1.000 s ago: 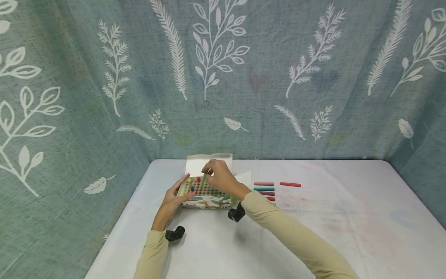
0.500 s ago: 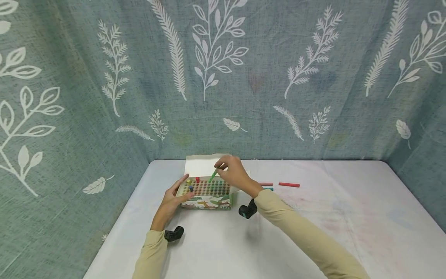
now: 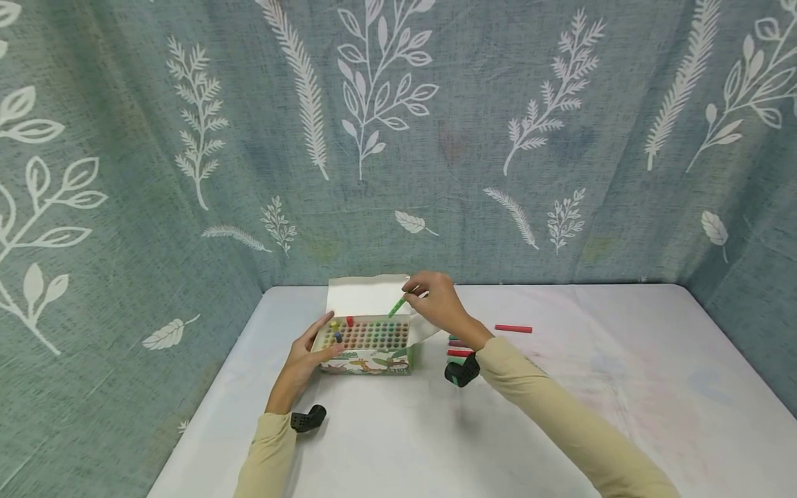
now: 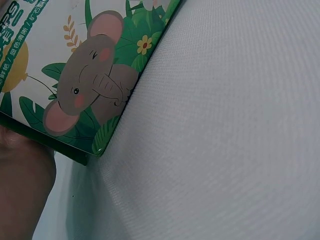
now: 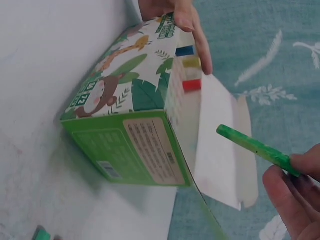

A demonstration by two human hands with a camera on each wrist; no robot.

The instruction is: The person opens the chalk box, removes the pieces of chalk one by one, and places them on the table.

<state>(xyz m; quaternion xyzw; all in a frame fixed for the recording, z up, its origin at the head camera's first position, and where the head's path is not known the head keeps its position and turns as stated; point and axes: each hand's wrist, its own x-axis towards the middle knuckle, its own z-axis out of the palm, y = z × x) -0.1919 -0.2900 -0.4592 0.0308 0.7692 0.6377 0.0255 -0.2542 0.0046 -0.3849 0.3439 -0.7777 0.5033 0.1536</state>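
A cardboard box [image 3: 366, 363] with animal pictures stands on the table, its top open to rows of holes. Red, yellow and blue sticks [image 5: 192, 85] poke up near its left end. My left hand [image 3: 303, 361] holds that end, thumb at the front edge and fingers towards the back; in the left wrist view the elephant side [image 4: 92, 75] fills the upper left. Between thumb and fingertips, my right hand [image 3: 438, 302] pinches a green chalk stick [image 5: 252, 145]. It slants down to the left, its lower end over the back right of the holes.
The white lid flap [image 3: 367, 295] stands up behind the box, and a side flap [image 3: 422, 329] sticks out to the right. Several coloured sticks [image 3: 459, 353] lie in a row right of the box, partly under my right forearm. A red stick [image 3: 513, 328] lies farther right.
My right hand has moved right and slightly up with the green chalk stick, from over the middle-left holes to the back right. My left hand stays on the box.
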